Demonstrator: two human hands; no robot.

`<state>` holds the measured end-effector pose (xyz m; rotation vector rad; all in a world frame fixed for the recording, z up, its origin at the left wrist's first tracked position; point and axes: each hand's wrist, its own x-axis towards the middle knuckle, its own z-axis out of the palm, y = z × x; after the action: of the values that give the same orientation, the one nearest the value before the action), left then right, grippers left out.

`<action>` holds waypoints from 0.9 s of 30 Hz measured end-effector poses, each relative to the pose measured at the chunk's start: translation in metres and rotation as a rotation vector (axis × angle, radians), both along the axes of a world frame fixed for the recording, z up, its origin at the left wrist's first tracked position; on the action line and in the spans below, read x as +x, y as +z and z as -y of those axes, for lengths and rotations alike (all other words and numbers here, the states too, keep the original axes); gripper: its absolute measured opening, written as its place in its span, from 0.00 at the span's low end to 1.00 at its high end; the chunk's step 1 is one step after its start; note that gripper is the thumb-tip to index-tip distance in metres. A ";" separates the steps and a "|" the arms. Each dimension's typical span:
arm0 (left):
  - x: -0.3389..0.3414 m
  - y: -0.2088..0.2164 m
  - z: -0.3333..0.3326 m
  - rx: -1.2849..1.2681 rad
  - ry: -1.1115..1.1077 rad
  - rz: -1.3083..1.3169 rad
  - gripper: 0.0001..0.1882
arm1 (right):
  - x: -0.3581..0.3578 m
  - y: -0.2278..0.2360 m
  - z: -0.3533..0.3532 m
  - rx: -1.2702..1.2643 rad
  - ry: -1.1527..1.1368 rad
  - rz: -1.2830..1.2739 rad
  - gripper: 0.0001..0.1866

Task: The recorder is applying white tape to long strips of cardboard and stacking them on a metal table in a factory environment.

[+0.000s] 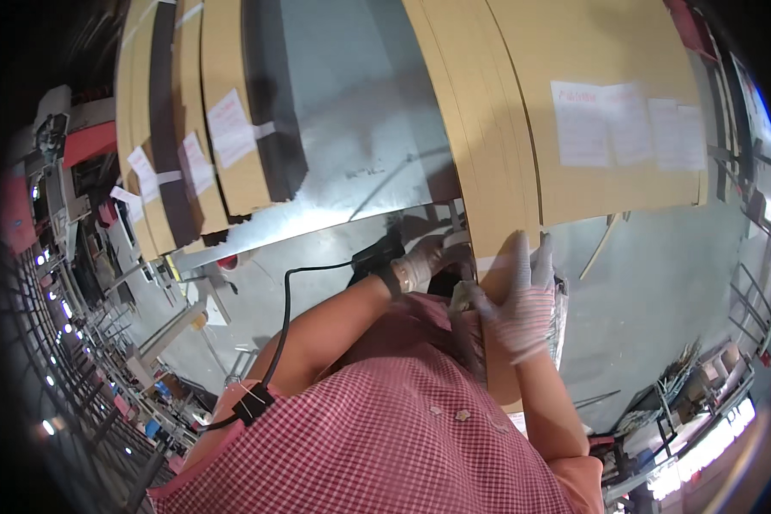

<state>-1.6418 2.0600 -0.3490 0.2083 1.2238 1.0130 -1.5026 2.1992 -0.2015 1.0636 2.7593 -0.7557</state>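
Observation:
A long brown cardboard piece (493,201) runs from the far edge toward my body, its near end reaching past the table edge. My right hand (522,313), in a white striped glove, lies on it with the fingers stretched out and the thumb apart. At the left side of the same cardboard is my left hand (427,261), also gloved, low beside the table edge. Its fingertips are in shadow and blurred, so their grip does not show. A wider cardboard sheet (617,51) with white paper labels (582,124) lies just to the right.
Labelled cardboard strips (223,51) and dark strips (270,94) lie on the left of the grey metal tabletop (360,86). A black cable (286,317) runs along my left arm. Racks and equipment (154,385) stand at far left, stacked materials (694,385) at lower right.

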 end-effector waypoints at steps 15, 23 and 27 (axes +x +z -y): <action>0.002 0.112 -0.042 0.363 -0.098 -0.704 0.24 | -0.036 0.067 -0.031 -0.315 0.420 0.090 0.23; 0.006 0.117 -0.048 0.259 -0.145 -0.905 0.23 | 0.014 -0.035 -0.099 -0.284 0.006 0.296 0.13; 0.003 0.110 -0.041 0.293 -0.087 -0.825 0.20 | 0.038 -0.063 -0.089 -0.473 -0.188 0.131 0.15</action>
<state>-1.6390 2.1007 -0.2385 0.9734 1.7721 1.0593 -1.4644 2.2879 -0.2645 1.2165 2.2260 -1.2328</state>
